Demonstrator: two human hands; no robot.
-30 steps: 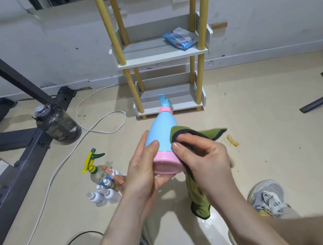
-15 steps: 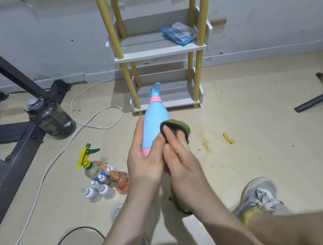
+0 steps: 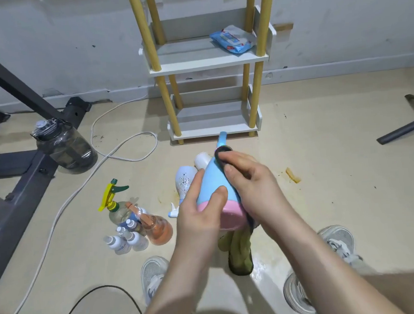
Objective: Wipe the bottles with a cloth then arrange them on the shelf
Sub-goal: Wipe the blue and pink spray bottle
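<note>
My left hand grips a blue spray bottle with a pink base, tilted with its nozzle pointing away toward the shelf. My right hand presses a green cloth against the bottle's right side and neck; the cloth's tail hangs below the hands. Behind the bottle lies a white speckled bottle on the floor. To the left stand a yellow-trigger spray bottle, an orange spray bottle and several small white bottles. The white shelf unit with yellow posts stands against the wall.
A blue wipes packet lies on the upper shelf. A dark water jug and a black metal frame are at the left, with a white cable across the floor. Another black frame leg is at the right. My shoes are below.
My right hand slid the cloth up the bottle's side toward its neck. The view shifted, and the white speckled bottle on the floor now shows behind the hands.
</note>
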